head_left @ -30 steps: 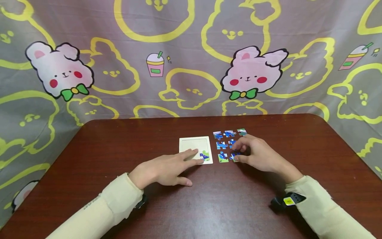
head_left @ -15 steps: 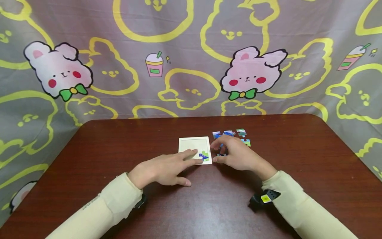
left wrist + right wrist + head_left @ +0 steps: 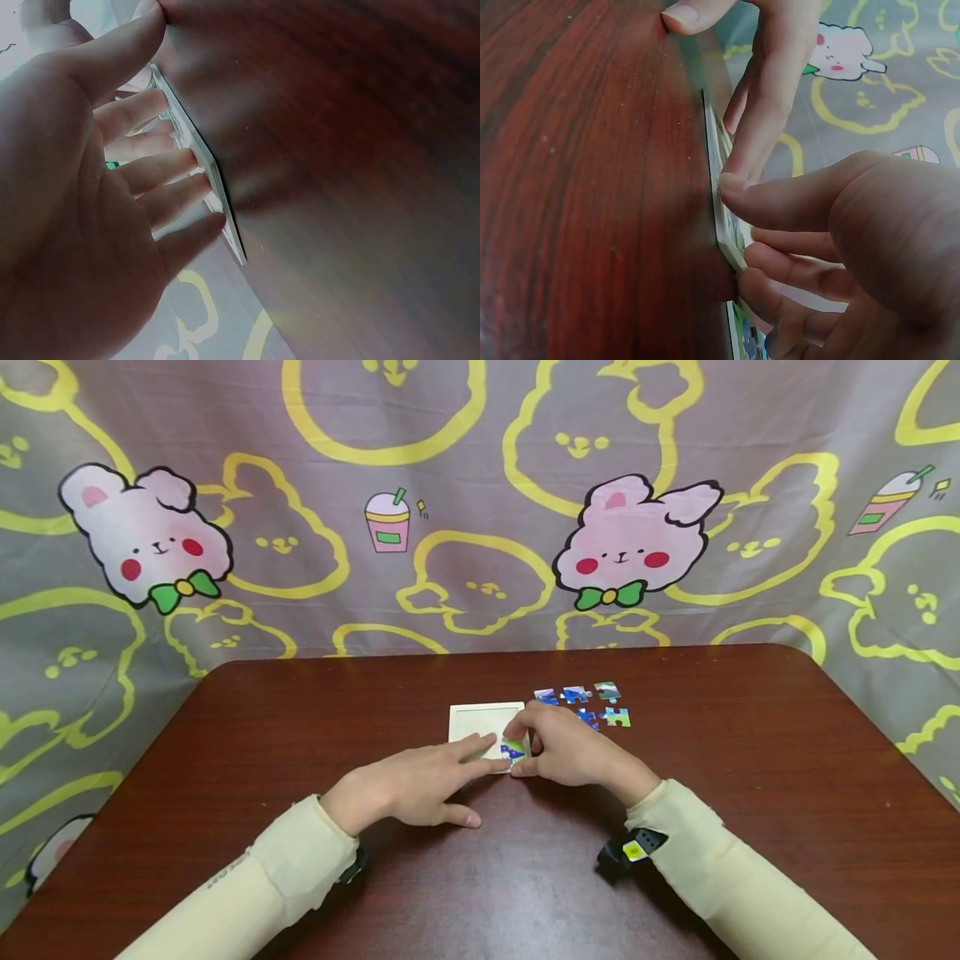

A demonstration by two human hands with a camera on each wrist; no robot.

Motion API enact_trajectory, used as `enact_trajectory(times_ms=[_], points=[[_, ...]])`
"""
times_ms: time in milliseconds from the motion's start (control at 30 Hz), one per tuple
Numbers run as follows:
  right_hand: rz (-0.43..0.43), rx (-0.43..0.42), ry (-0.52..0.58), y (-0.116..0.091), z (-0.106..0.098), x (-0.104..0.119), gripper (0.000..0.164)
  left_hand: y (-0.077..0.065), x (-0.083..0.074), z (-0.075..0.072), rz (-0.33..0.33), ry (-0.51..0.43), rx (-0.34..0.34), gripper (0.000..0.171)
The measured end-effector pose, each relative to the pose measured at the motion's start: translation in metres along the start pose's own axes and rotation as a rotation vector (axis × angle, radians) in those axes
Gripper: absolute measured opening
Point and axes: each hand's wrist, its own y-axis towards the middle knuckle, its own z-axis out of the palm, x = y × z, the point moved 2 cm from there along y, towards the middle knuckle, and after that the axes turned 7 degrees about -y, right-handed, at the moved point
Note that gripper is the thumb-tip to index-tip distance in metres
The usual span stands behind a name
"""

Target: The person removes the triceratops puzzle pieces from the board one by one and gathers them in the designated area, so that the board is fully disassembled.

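Note:
A shallow white puzzle tray (image 3: 480, 720) lies on the table, with one green and blue jigsaw piece (image 3: 512, 751) in its near right corner. My left hand (image 3: 418, 785) rests its extended fingers on the tray's near left part, thumb out over the table. My right hand (image 3: 573, 750) is at the tray's right side, thumb low and fingertips higher, around that jigsaw piece. In the right wrist view, the right thumb (image 3: 787, 199) is right at the tray edge, close to a left fingertip. I cannot tell whether the right fingers press on the piece.
Several loose jigsaw pieces (image 3: 576, 694) lie in rows right of the tray, the nearer ones hidden behind the right hand. The dark wooden table (image 3: 337, 693) ends at the back before a patterned curtain (image 3: 480, 485). A black device (image 3: 630, 853) sits at the right cuff.
My right hand has moved left from the near loose jigsaw pieces to the tray's near right corner. The left hand, the tray and the piece in it stay in place.

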Motion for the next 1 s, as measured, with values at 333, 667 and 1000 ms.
enact_trajectory(times_ms=[333, 667, 1000], points=[[0.032, 0.026, -0.064, 0.0017, 0.0018, 0.0043, 0.037, -0.0024, 0.0008, 0.0023, 0.024, -0.013, 0.004, 0.074], [0.059, 0.042, -0.037, 0.0041, 0.0029, 0.0049, 0.032, -0.003, 0.0014, 0.0043, 0.026, -0.041, 0.012, 0.074], [0.052, 0.042, -0.069, 0.0058, 0.0039, 0.0077, 0.027, -0.002, 0.0013, 0.0041, 0.044, -0.021, 0.005, 0.075]])
